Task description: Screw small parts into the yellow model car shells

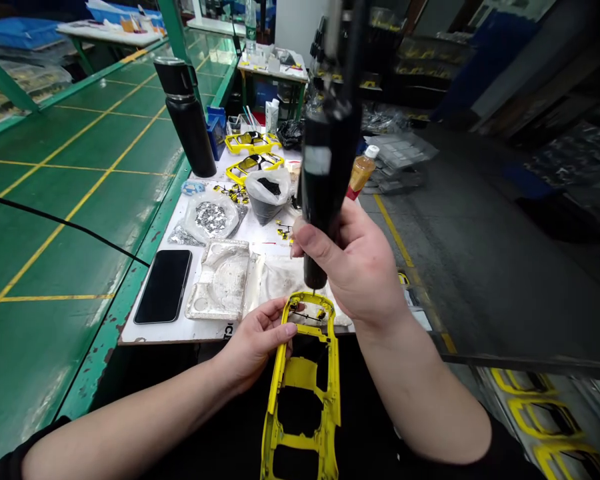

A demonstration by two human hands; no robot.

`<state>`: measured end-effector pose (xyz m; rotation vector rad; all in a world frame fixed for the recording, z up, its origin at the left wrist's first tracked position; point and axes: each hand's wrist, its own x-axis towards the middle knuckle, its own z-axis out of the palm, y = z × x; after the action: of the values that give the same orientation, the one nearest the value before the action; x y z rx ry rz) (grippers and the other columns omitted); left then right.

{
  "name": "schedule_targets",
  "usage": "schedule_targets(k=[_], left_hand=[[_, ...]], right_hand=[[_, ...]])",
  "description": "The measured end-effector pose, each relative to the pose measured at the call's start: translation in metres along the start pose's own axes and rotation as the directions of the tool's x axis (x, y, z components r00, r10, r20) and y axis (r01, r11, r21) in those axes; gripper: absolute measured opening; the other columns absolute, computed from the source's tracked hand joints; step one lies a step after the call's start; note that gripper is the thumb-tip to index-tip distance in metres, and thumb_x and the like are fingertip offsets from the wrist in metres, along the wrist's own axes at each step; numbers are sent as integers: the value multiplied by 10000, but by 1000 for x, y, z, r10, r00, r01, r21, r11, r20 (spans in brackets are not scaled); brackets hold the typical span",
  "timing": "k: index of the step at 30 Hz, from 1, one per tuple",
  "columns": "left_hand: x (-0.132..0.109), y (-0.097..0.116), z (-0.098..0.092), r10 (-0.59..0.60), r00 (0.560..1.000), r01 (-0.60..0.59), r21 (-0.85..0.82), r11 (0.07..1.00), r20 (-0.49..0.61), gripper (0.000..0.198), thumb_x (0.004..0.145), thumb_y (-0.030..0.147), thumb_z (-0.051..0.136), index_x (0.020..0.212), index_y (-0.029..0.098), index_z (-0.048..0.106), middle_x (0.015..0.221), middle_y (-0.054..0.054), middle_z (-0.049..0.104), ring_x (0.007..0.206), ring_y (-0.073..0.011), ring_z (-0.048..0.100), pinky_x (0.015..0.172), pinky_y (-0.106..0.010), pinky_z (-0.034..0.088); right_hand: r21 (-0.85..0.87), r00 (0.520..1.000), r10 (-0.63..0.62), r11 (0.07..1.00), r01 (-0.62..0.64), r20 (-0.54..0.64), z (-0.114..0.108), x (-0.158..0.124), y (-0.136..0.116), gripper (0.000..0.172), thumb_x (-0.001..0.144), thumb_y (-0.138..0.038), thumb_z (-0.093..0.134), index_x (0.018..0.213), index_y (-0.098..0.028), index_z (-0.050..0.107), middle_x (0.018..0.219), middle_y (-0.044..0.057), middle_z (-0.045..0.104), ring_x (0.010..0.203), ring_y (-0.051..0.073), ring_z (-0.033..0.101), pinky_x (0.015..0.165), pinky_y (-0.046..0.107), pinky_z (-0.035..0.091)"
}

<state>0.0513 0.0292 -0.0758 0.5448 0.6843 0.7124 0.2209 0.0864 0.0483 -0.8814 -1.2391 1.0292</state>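
A black electric screwdriver (pixel 325 177) stands nearly upright in my right hand (pixel 367 267), fingers and thumb wrapped round its lower body. Its thin bit points down at the far end of a yellow plastic frame (pixel 303 373); whether it touches a screw is too small to tell. My left hand (pixel 260 337) grips that frame by its left edge near the far end, thumb on top. The frame has several openings and stretches toward me over my lap. Small black and yellow parts (pixel 321 314) sit inside its far opening.
On the white table lie a phone (pixel 163 287), a white moulded block (pixel 221 279), a bag of silvery pieces (pixel 211 219), a bag of black pieces (pixel 269 190) and yellow frames (pixel 254 167). A black flask (pixel 187 120) and an amber bottle (pixel 363 172) stand farther back.
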Motion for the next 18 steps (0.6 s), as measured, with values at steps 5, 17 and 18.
schedule_targets(k=[5, 17, 18], left_hand=[[-7, 6, 6, -11, 1000, 11, 3, 1000, 14, 660, 815, 347, 1025, 1387, 182, 739, 1178, -86, 764, 735, -86, 624, 646, -209, 530], [-17, 12, 16, 68, 991, -57, -102, 993, 111, 571, 908, 273, 918, 1430, 293, 689, 1577, -119, 686, 1345, -324, 718, 1187, -508, 551], [-18, 11, 17, 42, 993, -30, -112, 993, 108, 576, 916, 278, 908, 1449, 283, 690, 1596, -126, 674, 1363, -323, 710, 1204, -506, 545]], right_hand=[[-215, 999, -27, 976, 35, 38, -31, -11, -24, 385, 1041, -443, 840, 1389, -303, 751, 1354, 38, 781, 1160, 215, 745, 990, 348, 640], [-195, 622, 730, 679, -708, 282, -70, -159, 3, 666, 979, -621, 847, 1492, -244, 650, 1362, 100, 766, 1194, 295, 752, 1030, 390, 616], [-114, 634, 727, 676, -728, 263, -63, -166, 8, 666, 998, -613, 828, 1513, -246, 620, 1358, 98, 763, 1176, 279, 758, 1039, 392, 618]])
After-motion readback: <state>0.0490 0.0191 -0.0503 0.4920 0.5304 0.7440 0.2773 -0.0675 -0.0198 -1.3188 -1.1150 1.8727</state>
